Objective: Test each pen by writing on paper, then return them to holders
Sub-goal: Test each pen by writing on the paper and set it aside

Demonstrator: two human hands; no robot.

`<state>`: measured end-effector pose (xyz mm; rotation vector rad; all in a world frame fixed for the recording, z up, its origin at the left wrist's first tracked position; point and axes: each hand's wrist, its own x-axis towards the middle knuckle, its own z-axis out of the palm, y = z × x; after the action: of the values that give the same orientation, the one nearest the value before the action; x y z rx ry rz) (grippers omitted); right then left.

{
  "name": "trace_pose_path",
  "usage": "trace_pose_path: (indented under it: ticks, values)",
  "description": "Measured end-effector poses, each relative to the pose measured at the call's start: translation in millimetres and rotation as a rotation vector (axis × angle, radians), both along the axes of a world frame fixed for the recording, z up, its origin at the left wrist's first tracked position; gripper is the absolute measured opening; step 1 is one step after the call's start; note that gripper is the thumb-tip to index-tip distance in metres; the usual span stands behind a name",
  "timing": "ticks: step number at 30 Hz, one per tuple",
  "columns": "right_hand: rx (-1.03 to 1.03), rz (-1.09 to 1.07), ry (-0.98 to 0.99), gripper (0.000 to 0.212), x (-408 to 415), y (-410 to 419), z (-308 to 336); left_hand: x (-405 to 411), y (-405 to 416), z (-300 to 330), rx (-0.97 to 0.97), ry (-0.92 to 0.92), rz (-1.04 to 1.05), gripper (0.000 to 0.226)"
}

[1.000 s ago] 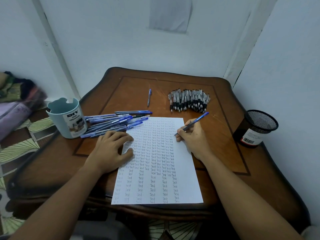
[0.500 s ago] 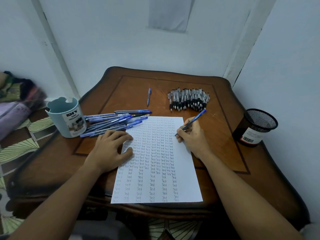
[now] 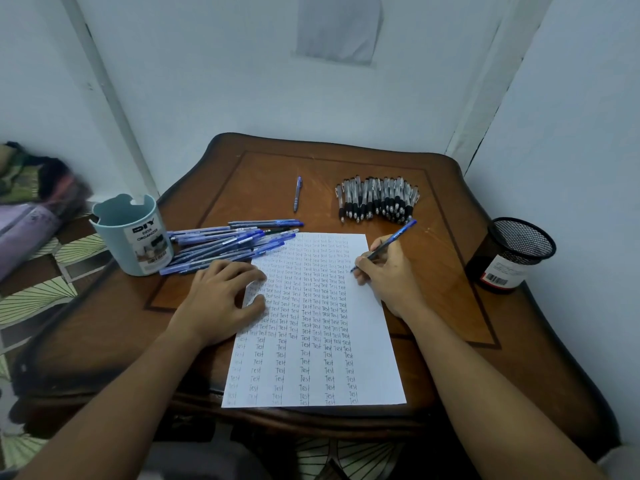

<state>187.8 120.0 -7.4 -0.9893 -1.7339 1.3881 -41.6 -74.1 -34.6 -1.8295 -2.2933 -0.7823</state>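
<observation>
Little has moved — our right hand (image 3: 391, 275) still pinches a blue pen (image 3: 384, 245) at the paper's (image 3: 374, 341) right edge, left hand (image 3: 221, 299) spread flat on it, while dozens of pens lie loose on the desk (image 3: 450, 271) — both holders unfilled.

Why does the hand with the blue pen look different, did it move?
Yes. The right hand with the blue pen slid slightly down the paper toward the person, away from the black pen pile.
</observation>
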Motion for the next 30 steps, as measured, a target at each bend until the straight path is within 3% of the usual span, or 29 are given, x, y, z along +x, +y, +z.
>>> trace_pose_path:
  ticks: [3, 7, 10, 18, 30]
  values:
    - [0.012, 0.009, -0.003, 0.028, 0.1, 0.0, 0.2, 0.7, 0.7, 0.9, -0.010, -0.004, 0.002, 0.051]
    - [-0.215, -0.017, 0.209, 0.011, 1.8, 2.0, 7.4, 0.9, 0.3, 0.4, -0.004, -0.004, 0.004, 0.050]
    - [-0.340, -0.043, 0.289, 0.028, 2.2, 5.8, 11.5, 1.3, 1.0, 1.7, -0.009, -0.008, 0.006, 0.050]
    - [-0.370, -0.027, 0.296, 0.007, 1.5, 7.5, 14.0, 1.8, 0.8, 3.6, -0.034, -0.014, 0.007, 0.054]
    - [-0.361, -0.014, 0.313, 0.007, 1.9, 5.2, 15.1, 2.7, -0.3, 3.3, -0.034, -0.017, 0.015, 0.052]
